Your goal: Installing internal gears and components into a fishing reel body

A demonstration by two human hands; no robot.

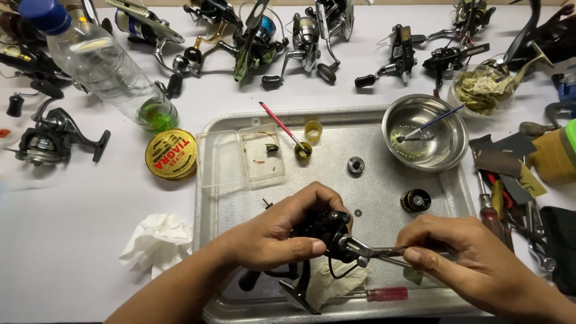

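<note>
Fingers of the left hand [282, 231] are wrapped around a black fishing reel [321, 231], held just above the near part of a metal tray [384, 192]; much of the reel body is hidden under the palm and thumb. The right hand [462, 255] is closed in a pinch on a thin metal tool [384, 253], its tip meeting the reel's silvery fitting; what kind of tool it is cannot be made out, since its handle is covered by the fingers. Under the reel, at the tray's near edge, a crumpled white cloth [339, 282] and a red-handled screwdriver [384, 294] are seen. On the tray's far part lie a clear plastic box [243, 159], a steel bowl [447, 141] with a brush in it, and a small dark spool [415, 200]. Left of the tray, a white tissue [157, 240], a round yellow line spool [171, 154] and a clear bottle [99, 60] rest on the white table [72, 204]. Beyond the tray a row of reels [288, 36] is partly cut off by the frame's top; right of the tray, hand tools [510, 210] are piled, their shapes hard to separate.
</note>
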